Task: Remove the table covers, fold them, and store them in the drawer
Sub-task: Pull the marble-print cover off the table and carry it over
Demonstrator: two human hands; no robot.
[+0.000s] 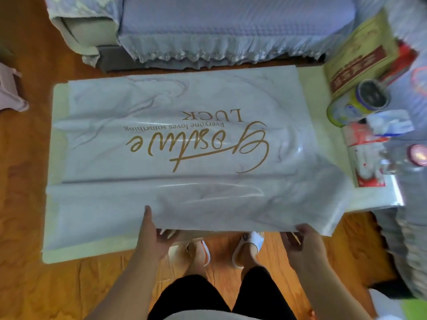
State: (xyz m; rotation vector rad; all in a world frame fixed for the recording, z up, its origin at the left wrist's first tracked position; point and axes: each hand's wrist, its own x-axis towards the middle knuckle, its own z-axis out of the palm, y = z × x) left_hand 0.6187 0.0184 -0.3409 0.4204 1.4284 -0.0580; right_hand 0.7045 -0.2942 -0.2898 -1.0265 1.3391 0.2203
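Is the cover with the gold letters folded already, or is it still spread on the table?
Mostly spread: the cover lies flat over the table; both hands lift only its near edge.

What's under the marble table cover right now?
Under the cover a pale tabletop shows at the left and right edges. The rest is hidden. Both hands grip its lifted near edge, fingers tucked beneath.

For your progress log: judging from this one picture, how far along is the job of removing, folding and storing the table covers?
Early stage. Done: the cover looks lifted off the table along its near edge. In hand: the left hand and right hand grip that edge, thumbs on top, fingers underneath. Left: it is not yet folded, most of it lies spread on the table, and no drawer is in view.
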